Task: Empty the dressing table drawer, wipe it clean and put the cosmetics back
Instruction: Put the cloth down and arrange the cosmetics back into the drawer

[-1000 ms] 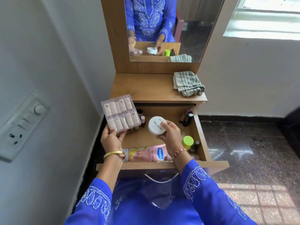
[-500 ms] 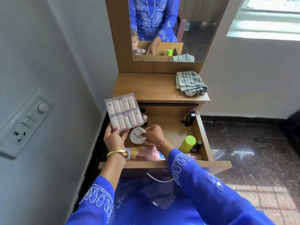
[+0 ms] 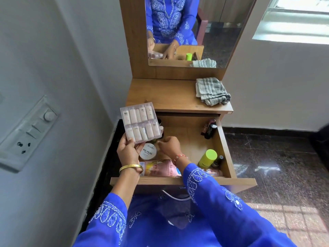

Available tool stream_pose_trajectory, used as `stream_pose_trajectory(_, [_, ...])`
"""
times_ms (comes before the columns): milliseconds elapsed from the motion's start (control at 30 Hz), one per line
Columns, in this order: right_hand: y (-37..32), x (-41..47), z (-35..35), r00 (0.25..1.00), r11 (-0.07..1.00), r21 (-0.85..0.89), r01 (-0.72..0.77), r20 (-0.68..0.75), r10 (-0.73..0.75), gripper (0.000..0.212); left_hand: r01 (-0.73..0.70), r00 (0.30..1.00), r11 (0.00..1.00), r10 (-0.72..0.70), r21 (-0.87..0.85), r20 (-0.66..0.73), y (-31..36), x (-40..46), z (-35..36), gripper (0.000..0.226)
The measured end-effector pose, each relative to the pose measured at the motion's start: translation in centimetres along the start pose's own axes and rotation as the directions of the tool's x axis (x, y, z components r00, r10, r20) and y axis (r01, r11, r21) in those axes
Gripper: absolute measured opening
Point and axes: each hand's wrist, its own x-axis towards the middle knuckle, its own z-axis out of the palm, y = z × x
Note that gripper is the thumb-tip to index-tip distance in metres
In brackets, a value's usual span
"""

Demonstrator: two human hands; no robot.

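Observation:
The wooden drawer (image 3: 225,150) stands pulled out below the dressing table top. My left hand (image 3: 127,151) holds a clear plastic pack of small pale bottles (image 3: 140,122) tilted above the drawer's left side. A round white nail polish jar (image 3: 148,151) lies in the drawer's left part, free of my fingers. Just right of the jar, my right hand (image 3: 169,146) hovers over the drawer floor, fingers curled, and I see nothing in it. A pink lotion tube (image 3: 161,168) lies along the front. A lime-capped bottle (image 3: 208,157) stands at the right.
A striped grey cloth (image 3: 211,91) sits folded on the table top (image 3: 160,94) at the right. Dark lipsticks (image 3: 209,130) lean in the drawer's back right corner. A mirror (image 3: 213,32) rises behind. A wall with a switch panel (image 3: 26,132) is close on the left.
My right hand carried the white jar down from above the drawer, set it in the left part and let go. The pack in my left hand stayed about where it was.

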Motion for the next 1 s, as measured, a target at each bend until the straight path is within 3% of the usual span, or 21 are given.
stream_pose_trajectory(100, [-1.0,-1.1,-1.1,0.992,0.925,0.372,0.078,-0.124,-0.033,0.032,-0.003,1.000,1.000,0.003,0.002,0.015,0.0,0.1,0.0,0.033])
stream_pose_trajectory(200, [-1.7,-2.4,-2.3,0.987,0.855,0.496,0.149,-0.123,-0.101,0.034,0.002,0.999,1.000,-0.004,0.030,0.052,-0.1,0.2,0.0,0.034])
stream_pose_trajectory(400, [-2.5,-4.2,-3.8,0.983,0.844,0.510,0.167,-0.020,-0.183,0.016,-0.004,0.988,0.992,-0.017,0.129,0.155,-0.5,0.1,0.0,0.033])
stream_pose_trajectory(467, [-2.6,-4.7,-4.3,0.980,0.836,0.521,0.170,-0.001,-0.199,0.021,-0.006,0.980,0.985,-0.028,0.170,0.196,-0.6,-0.1,0.1,0.028])
stream_pose_trajectory(600, [-2.5,-5.5,-5.9,0.973,0.807,0.550,0.216,-0.057,-0.222,0.024,0.004,0.951,0.970,-0.078,0.242,0.300,-0.8,-0.6,0.3,0.029])
stream_pose_trajectory(767, [-1.8,-6.1,-8.4,0.976,0.775,0.593,0.217,-0.147,-0.161,0.020,-0.101,0.879,0.910,-0.107,0.401,0.465,-1.4,-1.6,1.1,0.035])
stream_pose_trajectory(867, [-1.2,-6.3,-9.7,0.975,0.805,0.557,0.205,-0.190,-0.117,0.019,-0.158,0.853,0.848,-0.141,0.507,0.502,-2.3,-1.9,1.9,0.040])
stream_pose_trajectory(1000, [-1.0,-5.6,-10.9,0.975,0.901,0.404,0.156,-0.211,-0.074,0.016,-0.155,0.847,0.802,-0.193,0.577,0.496,-3.3,-2.4,3.1,0.029])
